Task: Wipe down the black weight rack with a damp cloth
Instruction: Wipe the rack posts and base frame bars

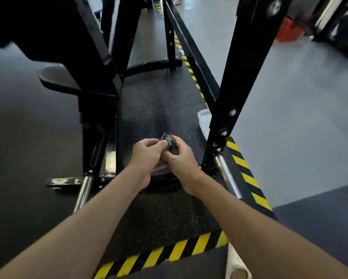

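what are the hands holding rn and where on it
Both hold one small bunched-up dark cloth between them. The left hand pinches its upper left side with thumb and fingertips; the right hand grips its right side and lower part.

This is a gym: a black steel rack [243, 77] with chrome weight pegs [227, 176] stands on speckled rubber flooring [159, 105] edged with yellow-black hazard stripes [247, 174], beside a padded seat [56, 77].
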A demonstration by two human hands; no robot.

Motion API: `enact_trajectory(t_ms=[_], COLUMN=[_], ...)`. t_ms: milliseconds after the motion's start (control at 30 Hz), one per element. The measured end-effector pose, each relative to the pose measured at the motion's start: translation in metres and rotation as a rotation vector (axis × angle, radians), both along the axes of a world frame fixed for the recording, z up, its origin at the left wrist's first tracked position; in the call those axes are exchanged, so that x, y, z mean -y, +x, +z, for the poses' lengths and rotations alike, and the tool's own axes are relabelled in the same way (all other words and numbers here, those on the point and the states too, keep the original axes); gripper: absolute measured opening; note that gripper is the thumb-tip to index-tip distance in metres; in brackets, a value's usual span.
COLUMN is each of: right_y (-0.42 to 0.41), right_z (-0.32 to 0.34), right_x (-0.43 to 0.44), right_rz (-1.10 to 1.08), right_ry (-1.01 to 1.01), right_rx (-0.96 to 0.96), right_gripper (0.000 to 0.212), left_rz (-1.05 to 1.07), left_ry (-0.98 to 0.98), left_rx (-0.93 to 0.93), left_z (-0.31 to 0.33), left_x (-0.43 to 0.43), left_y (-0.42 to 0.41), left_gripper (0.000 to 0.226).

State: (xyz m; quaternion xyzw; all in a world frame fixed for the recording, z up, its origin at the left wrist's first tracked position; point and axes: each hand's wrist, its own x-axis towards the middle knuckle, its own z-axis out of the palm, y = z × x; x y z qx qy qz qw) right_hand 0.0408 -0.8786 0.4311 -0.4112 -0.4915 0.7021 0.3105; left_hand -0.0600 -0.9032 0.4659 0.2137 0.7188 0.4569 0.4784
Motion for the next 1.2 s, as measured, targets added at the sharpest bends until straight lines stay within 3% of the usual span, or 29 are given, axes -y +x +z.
enact_trajectory(t_ms=[167,333,533,700,900,1000,1100,1200], right_y=[0.005,0.017,0.009,-0.022,-0.101,-0.127,-0.148,-0.162], right_z=[0.127,0.258,0.397,0.515,0.643,0.707,0.759,0.800], right_x=[0.017,0.010,0.004,-0.004,-0.044,-0.060,-0.076,-0.088], right_rz=[0.043,0.085,0.035,0.035,-0.153,-0.277,-0.464,-0.572], right_ry=[0.182,0.501,0.874,1.132,1.726,2.008,2.181,2.292], right_rx=[0.006,0.044,0.172,0.148,0.259,0.361,0.481,0.580], right_gripper=[0.021,0.012,0.030,0.017,0.028,0.034,0.031,0.035], left_rz=[0.051,0.104,0.119,0.160,0.279,0.250,0.190,0.117], left_ry=[0.117,0.267,0.463,0.638,0.912,0.992,1.001,1.077], left_rx=[-0.076,-0.108,-0.222,-0.346,-0.699,-0.764,-0.801,-0.848], left_z=[0.116,0.239,0.384,0.492,0.606,0.650,0.682,0.706], left_x=[0.018,0.018,0.020,0.026,0.017,0.000,-0.027,-0.054], left_y=[0.002,0.009,0.012,-0.028,-0.118,-0.147,-0.169,-0.184], left_gripper=[0.016,0.017,0.010,0.007,0.014,0.025,0.051,0.050])
